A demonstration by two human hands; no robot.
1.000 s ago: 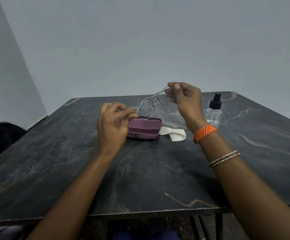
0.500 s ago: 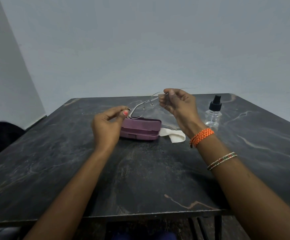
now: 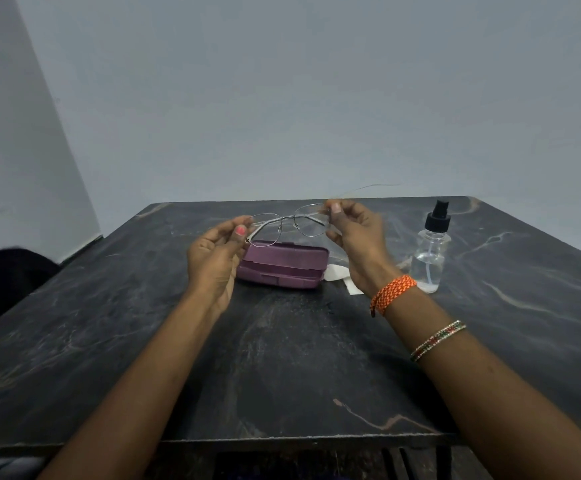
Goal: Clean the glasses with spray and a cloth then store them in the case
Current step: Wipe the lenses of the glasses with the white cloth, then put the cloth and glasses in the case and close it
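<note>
Thin metal-framed glasses hang in the air above the closed purple case. My left hand pinches the frame's left end between thumb and fingers. My right hand pinches the right hinge, and one thin temple arm sticks out to the right above it. A white cloth lies on the table just right of the case, partly hidden by my right wrist. The clear spray bottle with a black pump stands upright further right.
Everything rests on a dark marble-patterned table set against a plain grey wall. A dark shape sits beyond the table's left edge. Table legs show under the front edge.
Both hands turned the glasses from a steep tilt to nearly level, lenses facing me. My left hand opened its grip to a fingertip pinch. The right temple arm now sticks out.
</note>
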